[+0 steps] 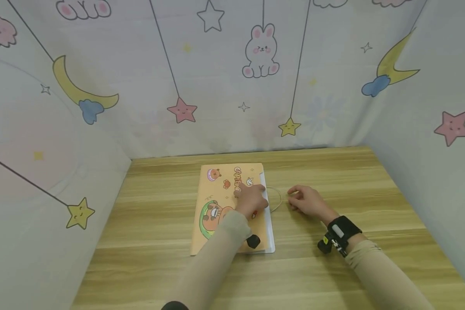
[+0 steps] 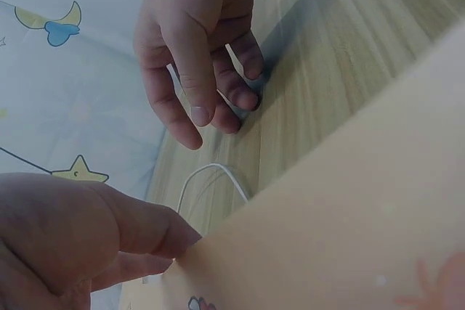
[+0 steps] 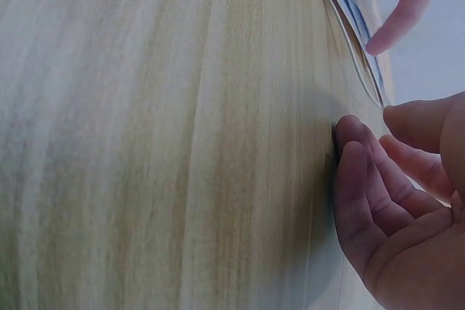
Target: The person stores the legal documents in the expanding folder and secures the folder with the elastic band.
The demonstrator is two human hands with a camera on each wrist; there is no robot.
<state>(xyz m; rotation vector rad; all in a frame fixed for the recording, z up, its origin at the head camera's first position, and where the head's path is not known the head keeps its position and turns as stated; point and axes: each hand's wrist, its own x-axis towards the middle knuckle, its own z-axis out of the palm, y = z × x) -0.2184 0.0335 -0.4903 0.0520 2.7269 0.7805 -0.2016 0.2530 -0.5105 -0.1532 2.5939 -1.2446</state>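
Note:
An orange folder [image 1: 213, 193] with cartoon capybara prints lies flat on the wooden table, white sheets [image 1: 270, 237] showing along its right side. My left hand [image 1: 251, 200] rests on the cover near that side, fingers spread. In the left wrist view its thumb and a finger touch the folder's edge. A thin pale cord [image 1: 281, 199] loops out from the same edge onto the table. Just right of this loop, my right hand [image 1: 308, 201] hovers low over the wood, fingers loosely bent and holding nothing. The left wrist view shows a gap between those fingertips and the cord [image 2: 218, 165].
The wooden table [image 1: 155, 215] reaches back to a white curtain [image 1: 224, 133] printed with stars, moons and a rabbit. Similar cloth panels stand on the left and right. A black wrist camera strap [image 1: 345, 230] sits on the right wrist.

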